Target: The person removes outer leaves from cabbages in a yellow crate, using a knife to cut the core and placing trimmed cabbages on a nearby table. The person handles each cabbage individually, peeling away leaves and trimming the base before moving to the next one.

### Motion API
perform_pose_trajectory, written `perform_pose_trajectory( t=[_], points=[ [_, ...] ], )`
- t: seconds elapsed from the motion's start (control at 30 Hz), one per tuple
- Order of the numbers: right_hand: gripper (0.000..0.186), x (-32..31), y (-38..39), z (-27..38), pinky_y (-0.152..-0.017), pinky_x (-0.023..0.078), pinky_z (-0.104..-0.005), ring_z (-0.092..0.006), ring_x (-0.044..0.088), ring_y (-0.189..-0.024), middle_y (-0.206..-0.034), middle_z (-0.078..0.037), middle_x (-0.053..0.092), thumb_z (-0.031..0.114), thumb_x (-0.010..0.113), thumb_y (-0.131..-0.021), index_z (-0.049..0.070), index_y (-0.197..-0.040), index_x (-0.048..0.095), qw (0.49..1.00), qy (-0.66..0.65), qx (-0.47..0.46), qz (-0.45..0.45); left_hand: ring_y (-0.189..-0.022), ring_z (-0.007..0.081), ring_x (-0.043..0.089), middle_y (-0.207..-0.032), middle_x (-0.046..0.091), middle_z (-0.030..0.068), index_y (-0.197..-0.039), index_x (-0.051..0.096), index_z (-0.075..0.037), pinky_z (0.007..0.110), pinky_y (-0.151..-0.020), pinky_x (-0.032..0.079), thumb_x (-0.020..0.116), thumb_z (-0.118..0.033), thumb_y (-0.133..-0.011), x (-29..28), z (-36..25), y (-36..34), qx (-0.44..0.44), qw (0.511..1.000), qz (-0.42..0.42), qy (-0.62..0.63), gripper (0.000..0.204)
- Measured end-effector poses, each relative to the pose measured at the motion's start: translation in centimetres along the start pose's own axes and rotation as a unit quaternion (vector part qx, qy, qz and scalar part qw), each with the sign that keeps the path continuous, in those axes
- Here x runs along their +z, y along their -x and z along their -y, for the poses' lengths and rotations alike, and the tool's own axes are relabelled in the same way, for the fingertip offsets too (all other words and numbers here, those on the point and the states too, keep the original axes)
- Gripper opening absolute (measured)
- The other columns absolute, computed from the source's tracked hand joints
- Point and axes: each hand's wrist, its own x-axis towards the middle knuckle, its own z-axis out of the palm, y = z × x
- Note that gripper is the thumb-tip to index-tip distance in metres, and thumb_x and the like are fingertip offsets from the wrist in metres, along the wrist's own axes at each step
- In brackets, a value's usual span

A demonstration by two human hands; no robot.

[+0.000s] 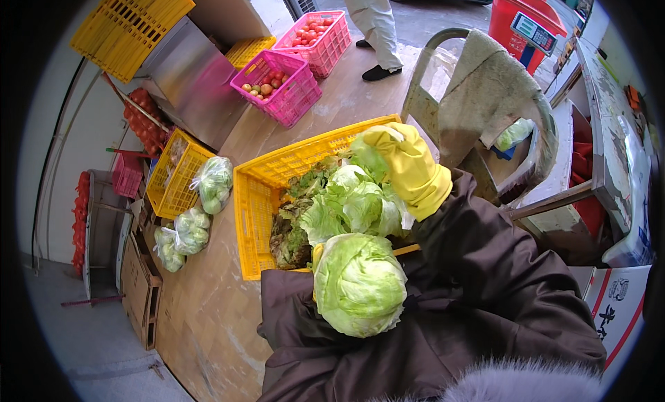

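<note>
Above ridged yellow crate (258, 194), rubber-gloved right hand (409, 168) grips crinkled lettuce (353, 202).

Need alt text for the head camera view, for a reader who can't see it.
A person in a dark brown coat holds a pale green head of lettuce in the left hand, while the right hand, in a yellow rubber glove, grips leafy greens over a yellow plastic crate. Pink crates of tomatoes stand behind.

The left hand (317, 253) is almost wholly hidden behind a lettuce head (359, 284). A person (374, 24) nearby is cut off above the legs.
</note>
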Motion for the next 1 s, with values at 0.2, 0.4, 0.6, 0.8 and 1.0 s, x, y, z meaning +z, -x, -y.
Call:
perform_pose_trajectory(
  t=[0.2,0.4,0.6,0.8,1.0],
  points=[
    [0.065,-2.0,2.4,0.9,-0.096,0.048,-0.0371,-0.0181,0.060,-0.111,-0.126,-0.013,0.061,0.044,0.068,-0.094,0.001,-0.139,0.049,0.958,0.210,-0.020,0.192,-0.106,0.0423,0.064,-0.121,0.064,0.0231,-0.133,0.055,-0.002,0.056,-0.091,0.053,0.056,-0.070,-0.085,1.0,-0.8,-0.4,0.002,0.998,-0.044,-0.035,0.083],
    [0.036,1.2,3.1,0.6,-0.103,0.046,-0.0351,-0.0275,0.060,-0.122,-0.131,-0.013,0.063,0.020,0.050,-0.103,0.003,-0.134,0.058,0.915,0.130,-0.199,0.326,-0.107,0.0283,0.061,-0.122,0.061,0.0100,-0.130,0.054,-0.010,0.046,-0.086,0.055,0.052,-0.055,-0.095,0.4,-1.1,-4.1,0.015,0.988,0.079,0.130,0.058],
    [0.042,-0.4,3.7,-8.2,-0.095,0.054,-0.0387,-0.0224,0.068,-0.103,-0.114,-0.010,0.071,0.039,0.062,-0.099,0.004,-0.121,0.067,0.751,-0.574,0.281,0.165,-0.139,0.0390,0.042,-0.155,0.039,0.0181,-0.157,0.029,-0.016,0.058,-0.115,0.035,0.037,-0.084,-0.087,1.5,-3.9,-0.8,-0.086,0.981,0.041,-0.170,0.098],
    [0.055,-0.8,4.6,-8.1,-0.099,0.051,-0.0359,-0.0227,0.059,-0.121,-0.141,-0.010,0.057,0.028,0.064,-0.096,0.008,-0.145,0.049,0.817,-0.289,0.496,-0.051,-0.135,0.0327,0.047,-0.153,0.043,0.0148,-0.154,0.031,-0.007,0.047,-0.116,0.037,0.050,-0.063,-0.097,-0.5,-3.0,-0.9,0.285,0.863,-0.154,-0.387,0.082],
    [0.085,-1.6,7.1,-0.7,-0.101,0.050,-0.0396,-0.0318,0.054,-0.127,-0.149,-0.021,0.045,0.001,0.067,-0.082,0.014,-0.157,0.030,0.921,0.327,0.042,0.209,-0.146,0.0333,0.031,-0.160,0.032,0.0114,-0.156,0.030,-0.014,0.053,-0.119,0.028,0.041,-0.065,-0.098,-0.6,-3.1,-1.7,0.282,0.914,-0.019,-0.291,0.078]
  ],
)
